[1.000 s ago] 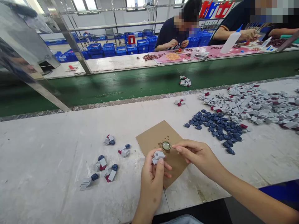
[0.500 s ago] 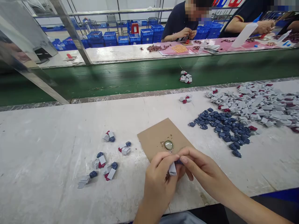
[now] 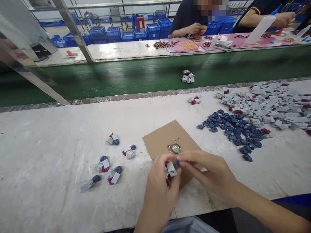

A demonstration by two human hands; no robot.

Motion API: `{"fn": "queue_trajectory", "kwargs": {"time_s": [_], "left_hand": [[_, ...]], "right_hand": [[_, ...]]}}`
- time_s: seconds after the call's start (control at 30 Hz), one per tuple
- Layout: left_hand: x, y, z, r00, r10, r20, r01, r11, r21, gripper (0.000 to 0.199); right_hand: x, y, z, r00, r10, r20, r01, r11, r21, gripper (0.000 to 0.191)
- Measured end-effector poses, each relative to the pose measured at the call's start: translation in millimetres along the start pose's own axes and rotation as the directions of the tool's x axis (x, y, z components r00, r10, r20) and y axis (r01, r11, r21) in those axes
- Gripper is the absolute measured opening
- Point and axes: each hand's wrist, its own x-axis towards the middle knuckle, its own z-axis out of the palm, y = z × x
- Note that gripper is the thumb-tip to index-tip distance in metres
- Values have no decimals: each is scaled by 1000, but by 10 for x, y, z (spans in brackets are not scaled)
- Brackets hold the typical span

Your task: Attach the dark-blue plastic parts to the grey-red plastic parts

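My left hand (image 3: 160,184) is closed round a grey-and-red piece (image 3: 171,169) over the near part of a brown card (image 3: 157,140). Beside it, my right hand (image 3: 209,168) pinches a small dark blue piece (image 3: 177,162) between thumb and fingertips, close to the grey one. On the card, just beyond my fingers, lie a round metal-rimmed disc (image 3: 176,148) and several tiny metal bits. Several joined clusters of grey, red and blue pieces (image 3: 115,178) rest on the white table to the left.
A pile of dark blue pieces (image 3: 234,127) and a larger grey-and-red heap (image 3: 274,106) lie at the right. A green belt (image 3: 136,77) carries a small grey cluster (image 3: 188,77). Across it, two people work at a bench (image 3: 121,51).
My hands have moved slightly apart, and more of the grey piece and the blue piece shows between them. The view has shifted slightly. The cluster on the belt has moved slightly left.
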Motion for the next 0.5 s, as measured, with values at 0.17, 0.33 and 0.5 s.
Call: {"fn": "queue_trajectory", "kwargs": {"time_s": [0.17,0.33,0.5], "left_hand": [[-68,-22,-50,977,-214,-20,210,969,-133,14],[-83,-59,-126,975,-76,-210,53,992,-112,7],[-91,-64,-126,954,21,-298,-54,993,-101,3]], "right_hand": [[90,299,23,988,-153,17,152,954,-258,27],[98,455,67,957,-229,179,282,877,-388,30],[184,249,-25,982,-137,127,157,973,-171,24]]}}
